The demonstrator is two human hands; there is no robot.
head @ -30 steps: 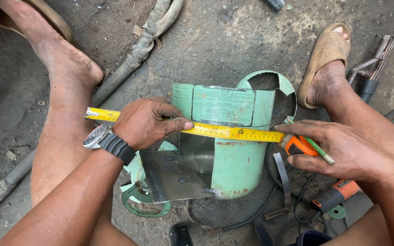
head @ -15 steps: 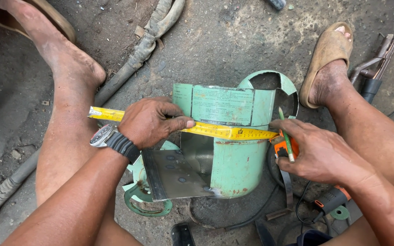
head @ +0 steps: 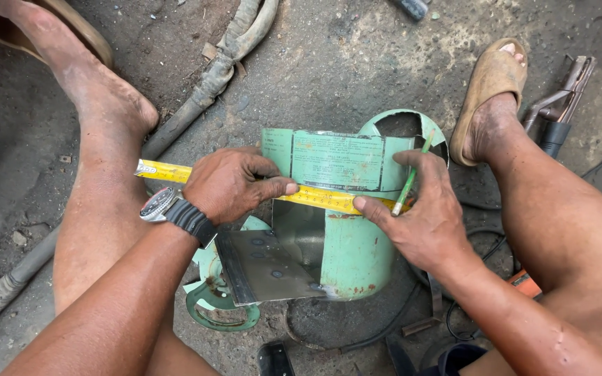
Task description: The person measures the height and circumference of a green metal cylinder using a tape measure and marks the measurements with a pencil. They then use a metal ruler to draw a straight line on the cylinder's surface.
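Head view showed you crouched over a green metal cylinder point(head: 346, 244) lying on its side on the dirt floor point(head: 357, 63), between your sandalled feet. Your left hand point(head: 235, 184) lay closed over a yellow tape measure point(head: 315, 197), fingers pressing the blade flat against the cylinder's curved wall, seemingly so it would not slip. Your right hand point(head: 423, 216) pinched the tape's right end under the thumb while gripping a green pencil point(head: 409, 181) between the fingers, tip near the blade's edge. The tape ran left to right across the cylinder, just far of a cut-open flap point(head: 266, 268). A hose point(head: 224, 63) lay far left, well apart.
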